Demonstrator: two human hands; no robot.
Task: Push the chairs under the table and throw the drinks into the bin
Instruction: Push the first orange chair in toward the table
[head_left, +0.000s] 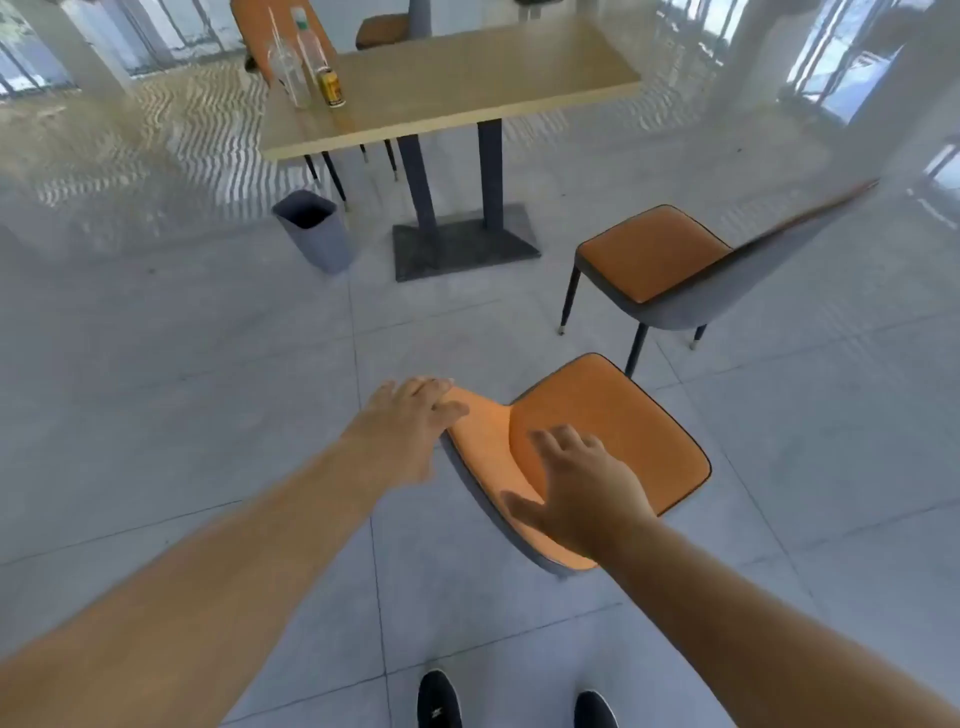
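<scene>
An orange chair (623, 431) with a grey shell stands right in front of me, well short of the wooden table (467, 88). My left hand (410, 421) rests on the left end of its backrest top, fingers curled over the edge. My right hand (576, 488) hovers with spread fingers over the backrest's right part, holding nothing. A second orange chair (649, 254) stands to the right, turned sideways. On the table's left end stand a clear plastic cup with a straw (288, 73), a clear bottle (309, 52) and a yellow can (331, 89). A grey bin (317, 234) sits on the floor left of the table's base.
Two more orange chairs (379, 28) stand on the far side of the table. The table rests on two dark posts with a flat base plate (462, 244). The floor is of glossy grey tiles. My two black shoes (439, 701) show at the bottom edge.
</scene>
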